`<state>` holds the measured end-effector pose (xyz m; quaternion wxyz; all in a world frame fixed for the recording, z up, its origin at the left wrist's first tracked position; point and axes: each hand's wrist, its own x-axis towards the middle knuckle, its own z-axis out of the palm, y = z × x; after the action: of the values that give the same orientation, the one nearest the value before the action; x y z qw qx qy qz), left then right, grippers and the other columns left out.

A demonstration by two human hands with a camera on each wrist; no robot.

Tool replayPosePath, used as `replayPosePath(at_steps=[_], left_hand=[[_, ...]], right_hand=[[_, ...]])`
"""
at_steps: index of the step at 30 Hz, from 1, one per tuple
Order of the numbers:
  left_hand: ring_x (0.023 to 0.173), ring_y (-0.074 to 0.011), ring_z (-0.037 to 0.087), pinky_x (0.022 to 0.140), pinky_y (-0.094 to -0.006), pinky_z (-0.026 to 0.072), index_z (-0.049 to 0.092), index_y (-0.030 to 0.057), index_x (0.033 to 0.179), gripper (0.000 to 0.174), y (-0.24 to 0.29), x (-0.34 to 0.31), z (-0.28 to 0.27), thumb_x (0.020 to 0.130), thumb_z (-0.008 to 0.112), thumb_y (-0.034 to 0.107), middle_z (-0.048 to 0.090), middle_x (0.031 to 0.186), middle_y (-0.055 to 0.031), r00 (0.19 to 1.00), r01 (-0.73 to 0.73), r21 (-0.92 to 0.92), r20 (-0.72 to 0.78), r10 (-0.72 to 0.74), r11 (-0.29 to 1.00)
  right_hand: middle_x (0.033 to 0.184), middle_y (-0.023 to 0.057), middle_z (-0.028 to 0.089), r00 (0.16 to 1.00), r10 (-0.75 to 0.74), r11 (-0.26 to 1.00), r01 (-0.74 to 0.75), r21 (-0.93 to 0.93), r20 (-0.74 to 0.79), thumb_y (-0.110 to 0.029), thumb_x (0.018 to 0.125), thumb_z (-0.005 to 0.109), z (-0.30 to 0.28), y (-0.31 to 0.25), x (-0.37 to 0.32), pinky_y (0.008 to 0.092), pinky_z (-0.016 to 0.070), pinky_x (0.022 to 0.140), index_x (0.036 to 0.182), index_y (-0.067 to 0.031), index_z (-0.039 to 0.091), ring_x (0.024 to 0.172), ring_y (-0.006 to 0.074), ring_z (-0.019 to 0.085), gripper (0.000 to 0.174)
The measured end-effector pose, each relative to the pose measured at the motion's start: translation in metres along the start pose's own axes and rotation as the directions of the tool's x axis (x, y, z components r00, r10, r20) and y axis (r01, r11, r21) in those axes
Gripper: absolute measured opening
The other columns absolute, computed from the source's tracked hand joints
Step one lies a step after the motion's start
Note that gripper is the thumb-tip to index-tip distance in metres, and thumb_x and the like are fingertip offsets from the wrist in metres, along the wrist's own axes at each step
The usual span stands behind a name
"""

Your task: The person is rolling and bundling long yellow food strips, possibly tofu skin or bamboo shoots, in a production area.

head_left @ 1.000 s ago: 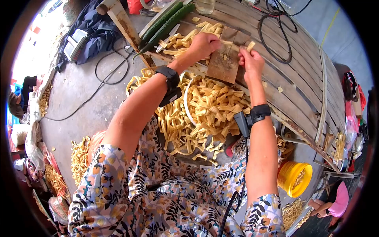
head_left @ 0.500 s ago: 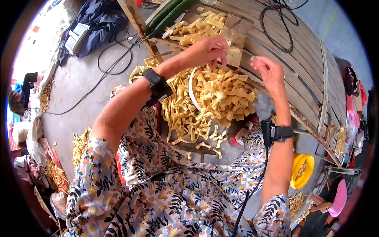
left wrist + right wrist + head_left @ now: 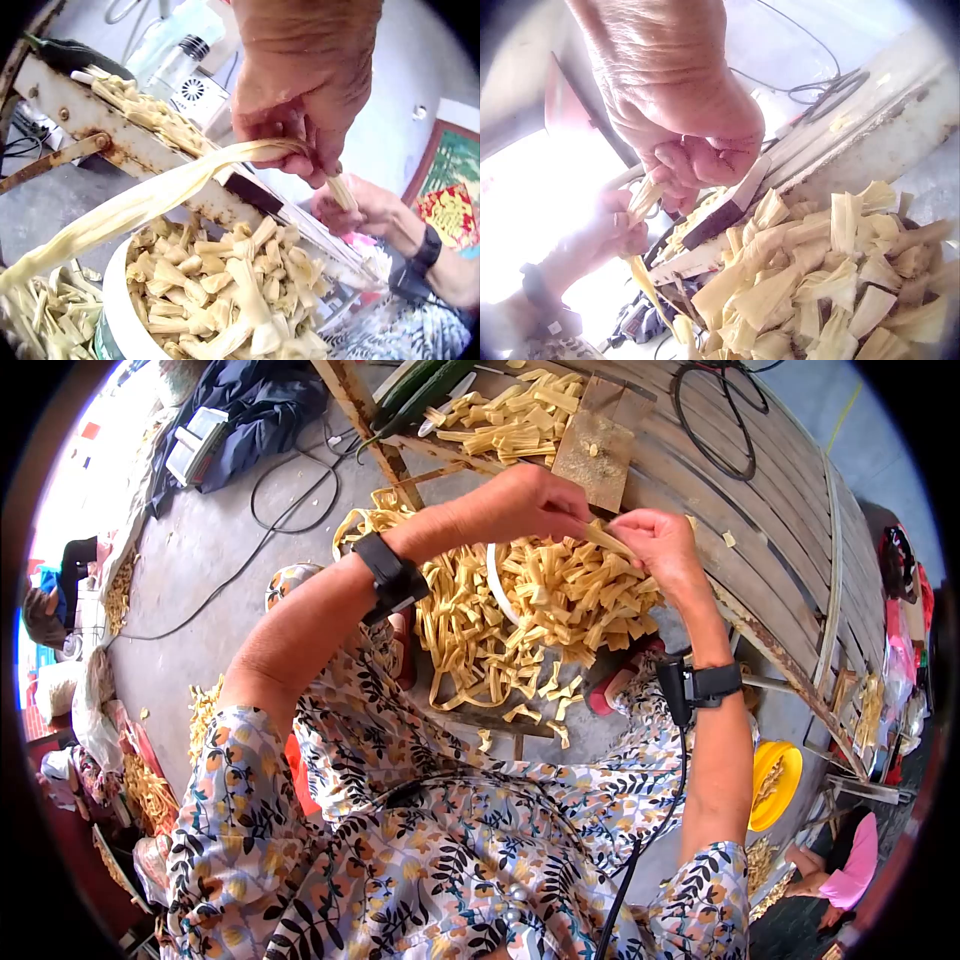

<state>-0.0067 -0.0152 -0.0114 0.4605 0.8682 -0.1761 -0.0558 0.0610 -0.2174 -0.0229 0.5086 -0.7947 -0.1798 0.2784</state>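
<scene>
Strip (image 3: 172,191) of pale yellow bean curd skin, flat, soft and creased along its length, hangs pulled between both hands just above the white bowl (image 3: 492,585), which is heaped with knots (image 3: 570,600) of the same stuff. In the head view it sits at about 1 o'clock from the middle of the picture.

The left hand (image 3: 530,500) has its fingers curled round the strip, thumb pressed against it. The long loose end trails away toward 8 o'clock in the left wrist view. The right hand (image 3: 660,545), at 3 o'clock of the left and almost touching it, pinches the short end between thumb and bent fingers (the fingertips themselves are hidden from the head camera).

The left forearm comes in from 7 o'clock, back of the hand up. The right forearm rises from 5 o'clock, wrist bent inward.

At 12 o'clock of the hands a knife (image 3: 600,445) lies flat on the slatted table (image 3: 780,550), with cucumbers (image 3: 425,385) at 11 o'clock.
</scene>
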Motion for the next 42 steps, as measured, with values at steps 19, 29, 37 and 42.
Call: replayPosePath(at_steps=[19, 29, 37, 42], left_hand=[[0.060, -0.0049, 0.047, 0.049, -0.0153, 0.0377, 0.045, 0.0019, 0.115, 0.050, -0.021, 0.011, 0.043, 0.080, 0.059, 0.035, 0.054, 0.086, -0.0061, 0.896, 0.298, -0.943, 0.330, 0.298, 0.148], [0.057, -0.0068, 0.050, 0.048, -0.0174, 0.0420, 0.054, -0.0012, 0.099, 0.023, -0.011, 0.017, 0.049, 0.085, 0.055, 0.017, 0.056, 0.074, -0.0045, 0.953, 0.127, -0.931, 0.019, -0.303, 0.341], [0.052, -0.0077, 0.056, 0.047, -0.0207, 0.0452, 0.057, -0.0047, 0.086, 0.019, 0.000, 0.011, 0.028, 0.087, 0.050, 0.013, 0.058, 0.064, -0.0049, 0.912, -0.071, -0.303, -0.407, -0.062, 0.950], [0.054, -0.0128, 0.060, 0.046, -0.0239, 0.0465, 0.053, -0.0043, 0.083, 0.025, 0.009, 0.006, 0.032, 0.086, 0.054, 0.021, 0.059, 0.062, -0.0106, 0.927, -0.060, -0.251, -0.372, -0.040, 0.966]], right_hand=[[0.071, 0.0007, 0.059, 0.955, -0.252, 0.946, 0.209, 0.250, 0.155, -0.013, 0.079, 0.063, 0.014, -0.045, -0.024, 0.0180, 0.0446, 0.047, 0.108, 0.0015, 0.054, 0.049, 0.0033, 0.049, 0.034], [0.079, 0.0050, 0.059, 0.606, -0.783, 0.516, 0.510, -0.688, -0.139, -0.016, 0.070, 0.067, 0.011, -0.029, -0.016, 0.0264, 0.0436, 0.055, 0.091, -0.0047, 0.063, 0.057, 0.0175, 0.054, 0.024], [0.066, 0.0041, 0.059, 0.975, -0.183, 0.983, 0.182, -0.017, -0.123, -0.009, 0.073, 0.065, 0.017, -0.012, 0.004, 0.0250, 0.0415, 0.056, 0.083, -0.0003, 0.064, 0.058, 0.0128, 0.052, 0.013], [0.077, 0.0042, 0.060, 0.913, -0.365, 0.931, 0.353, -0.097, -0.180, -0.006, 0.071, 0.065, 0.026, 0.000, 0.006, 0.0242, 0.0427, 0.062, 0.081, 0.0000, 0.065, 0.069, 0.0112, 0.054, 0.012]])
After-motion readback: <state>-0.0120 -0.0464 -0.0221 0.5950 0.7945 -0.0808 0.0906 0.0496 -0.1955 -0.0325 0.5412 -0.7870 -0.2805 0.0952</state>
